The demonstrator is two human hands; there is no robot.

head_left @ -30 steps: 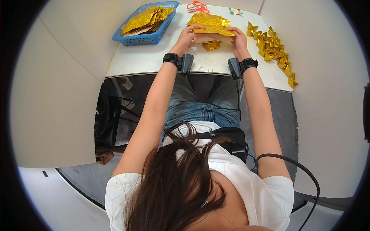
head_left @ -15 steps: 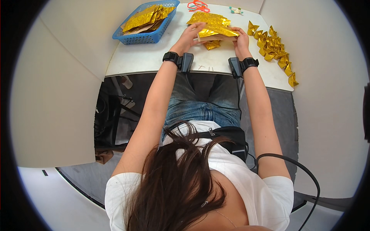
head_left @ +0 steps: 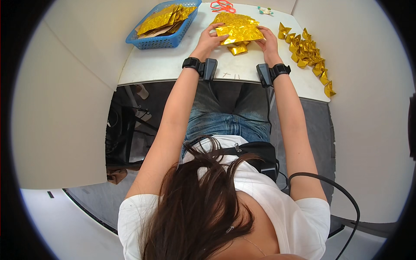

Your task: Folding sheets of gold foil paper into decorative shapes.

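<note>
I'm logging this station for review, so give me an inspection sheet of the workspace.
Surface: white table, bare at its near edge.
Job's things: gold foil sheet held at both sides, a small folded gold piece under it.
Clutter: blue basket of gold sheets; row of folded gold shapes; orange scissors.
Hands: left hand and right hand grip the sheet.
Cables: black cable at the person's right.
Surroundings: pale partition walls.
</note>
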